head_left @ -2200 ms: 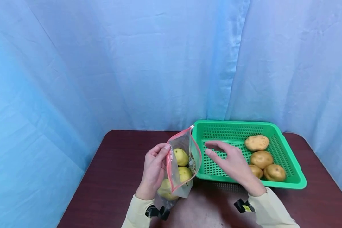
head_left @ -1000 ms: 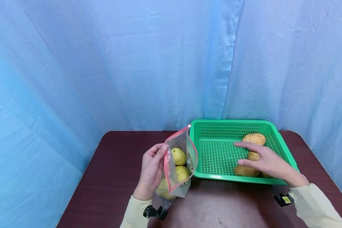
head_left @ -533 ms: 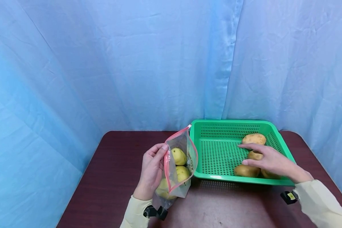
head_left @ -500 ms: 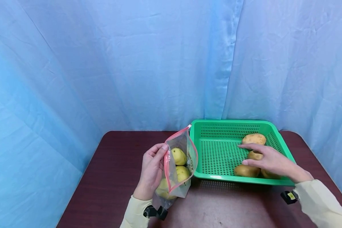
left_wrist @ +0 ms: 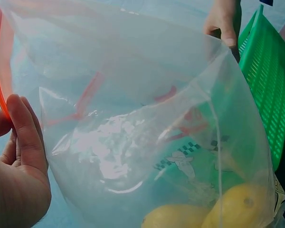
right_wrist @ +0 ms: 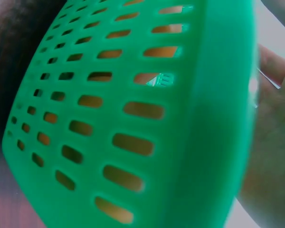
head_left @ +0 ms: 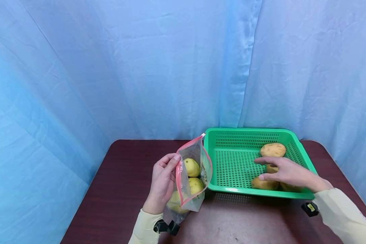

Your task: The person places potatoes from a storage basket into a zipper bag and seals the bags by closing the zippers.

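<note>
My left hand (head_left: 164, 179) pinches the red-edged rim of a clear zip bag (head_left: 183, 183) between thumb and fingers, and the bag's mouth gapes. Several yellow round fruits (head_left: 191, 167) sit inside it; in the left wrist view two yellow fruits (left_wrist: 242, 204) show low in the bag. Over the right part of a green basket (head_left: 231, 191) is my right hand (head_left: 288, 173), thumb and fingers spread apart. Beneath and beside it lie brown potatoes (head_left: 263, 183), partly covered by the hand. Whether it touches one I cannot tell. The basket wall (right_wrist: 133, 118) hides much of the right wrist view.
A paler potato (head_left: 272, 149) lies at the basket's back right. Basket and bag are side by side on a dark reddish-brown table (head_left: 125, 189). Light blue curtain (head_left: 170, 67) hangs behind and to the left.
My right hand has gone right, from near the bag's mouth to over the potatoes, and has shifted only slightly since half a second ago. The left hand keeps its grip on the bag.
</note>
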### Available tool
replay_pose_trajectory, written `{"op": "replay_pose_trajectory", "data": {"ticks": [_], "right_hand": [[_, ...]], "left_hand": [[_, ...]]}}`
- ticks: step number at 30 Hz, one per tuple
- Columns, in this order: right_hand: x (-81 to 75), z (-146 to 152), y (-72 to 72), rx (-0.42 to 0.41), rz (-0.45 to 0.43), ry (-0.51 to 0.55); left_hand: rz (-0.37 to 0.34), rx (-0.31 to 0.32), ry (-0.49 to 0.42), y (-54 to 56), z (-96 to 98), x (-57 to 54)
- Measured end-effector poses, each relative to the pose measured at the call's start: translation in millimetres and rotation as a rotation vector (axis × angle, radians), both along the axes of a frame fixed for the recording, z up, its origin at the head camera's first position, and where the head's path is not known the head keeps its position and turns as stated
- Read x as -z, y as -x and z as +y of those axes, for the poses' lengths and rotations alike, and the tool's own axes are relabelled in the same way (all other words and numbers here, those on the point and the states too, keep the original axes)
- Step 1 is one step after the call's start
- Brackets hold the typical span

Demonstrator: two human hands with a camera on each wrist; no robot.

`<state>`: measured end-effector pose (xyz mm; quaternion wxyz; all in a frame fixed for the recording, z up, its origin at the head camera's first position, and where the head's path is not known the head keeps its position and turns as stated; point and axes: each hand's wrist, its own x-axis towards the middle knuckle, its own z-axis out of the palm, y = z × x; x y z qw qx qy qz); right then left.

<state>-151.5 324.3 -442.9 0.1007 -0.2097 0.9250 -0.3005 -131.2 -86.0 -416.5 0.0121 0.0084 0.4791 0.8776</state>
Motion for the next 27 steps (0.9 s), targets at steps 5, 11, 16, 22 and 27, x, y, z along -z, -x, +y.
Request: {"op": "replay_pose_trajectory", "data": {"ticks": [5,11,16,22,27], "right_hand": [[2.4,0,3.8,-0.042,-0.077,0.022],[5.9,-1,7.5,-0.105,-0.115,0.024],[10.5,-1,9.2,-0.155,-0.026,-0.044],[13.5,1,11.3,-0.181,-0.023,-0.107],[14.9,0,14.5,-0.209,-0.059,-0.128]], "left_hand": [[-0.003,0.001,-0.004,-0.1,-0.5,0.7],[0.002,0.01,0.004,1.0,-1.3,2.2],[0.001,0.014,-0.005,0.9,-0.8,2.1],[-0.001,0.011,-0.019,-0.1,-0.7,0.8],[-0.003,0.008,-0.018,-0.3,-1.8,0.0]]}}
